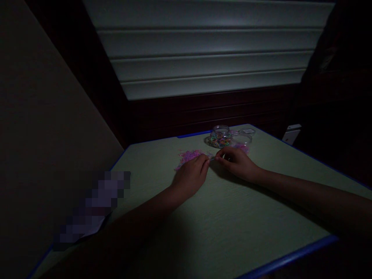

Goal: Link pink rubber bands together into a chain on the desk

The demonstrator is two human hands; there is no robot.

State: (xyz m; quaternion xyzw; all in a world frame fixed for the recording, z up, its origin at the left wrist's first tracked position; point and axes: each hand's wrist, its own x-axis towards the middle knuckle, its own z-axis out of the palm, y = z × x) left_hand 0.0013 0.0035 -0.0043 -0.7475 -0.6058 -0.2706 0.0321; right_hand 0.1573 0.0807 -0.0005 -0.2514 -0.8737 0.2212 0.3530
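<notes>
The scene is dim. My left hand [192, 176] and my right hand [236, 162] rest on a pale green table [226, 228], fingertips almost meeting. Between the fingertips they pinch a small pale item [212, 158], too small and dark to name with certainty; it looks like a tiny elastic band. A loose pile of pink and purple small bands [188, 157] lies just behind my left hand. Behind my right hand stands a clear round jar [221, 136] holding several coloured bands.
A second clear container [242, 140] and a round lid [247, 131] lie next to the jar. The table has a blue edge [290, 257]. A wall stands at the left, closed blinds [209, 50] behind, a white device [292, 133] at the far right.
</notes>
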